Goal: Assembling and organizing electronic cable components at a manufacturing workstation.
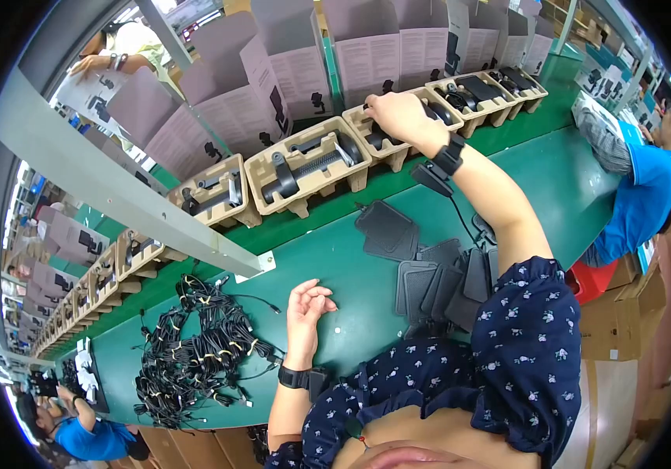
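My right hand (400, 117) reaches over a brown moulded pulp tray (379, 151) at the far side. Its fingers are pinched together at the tray's back edge; whatever they hold is too small or hidden to name. Black parts lie in that tray, partly covered by my hand. My left hand (309, 306) rests palm up above the green table (359, 313), fingers loosely bent and apart, holding nothing. To its left lies a heap of bundled black cables (195, 352). Right of it are several flat dark grey pouches (437, 281), overlapping in a loose pile.
More pulp trays (308, 202) with black device parts line the green belt (327, 223), open printed boxes (296, 78) behind them. A white metal post (132, 187) slants across the left. Co-workers in blue sit at the right (644, 184) and lower left (89, 434).
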A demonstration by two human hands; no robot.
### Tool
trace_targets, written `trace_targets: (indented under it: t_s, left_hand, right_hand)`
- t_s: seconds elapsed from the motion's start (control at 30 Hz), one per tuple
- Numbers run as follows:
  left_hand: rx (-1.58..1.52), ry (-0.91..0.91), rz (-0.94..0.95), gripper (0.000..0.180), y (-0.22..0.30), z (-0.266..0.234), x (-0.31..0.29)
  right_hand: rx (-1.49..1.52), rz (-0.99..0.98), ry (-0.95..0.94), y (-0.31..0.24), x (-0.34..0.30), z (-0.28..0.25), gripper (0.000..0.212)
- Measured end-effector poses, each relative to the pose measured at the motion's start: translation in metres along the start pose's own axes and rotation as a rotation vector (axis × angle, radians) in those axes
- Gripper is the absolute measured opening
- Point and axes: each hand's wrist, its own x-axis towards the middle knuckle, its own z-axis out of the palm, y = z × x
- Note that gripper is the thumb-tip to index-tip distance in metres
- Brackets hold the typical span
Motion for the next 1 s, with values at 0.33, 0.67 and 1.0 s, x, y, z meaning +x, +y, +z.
trace_targets:
  t_s: [0.33,0.67,1.0]
  left_hand:
    - [-0.076,0.013,-0.023,0.024,0.002,-0.013,-0.001]
    - [-0.015,-0.001,0.013,0.023,-0.007,-0.029,0.001]
    - [0.000,-0.004,0.015,0.022,-0.007,-0.036,-0.001]
  right_hand:
    - [0.063,0.112,-0.268,-0.040,0.037,0.023,0.029]
    - [0.079,0.197,-0.224,-0.018,0.031,-0.006,0.027]
    - [-0.107,0.082,0.226,-0.031,0.030,0.071,0.015]
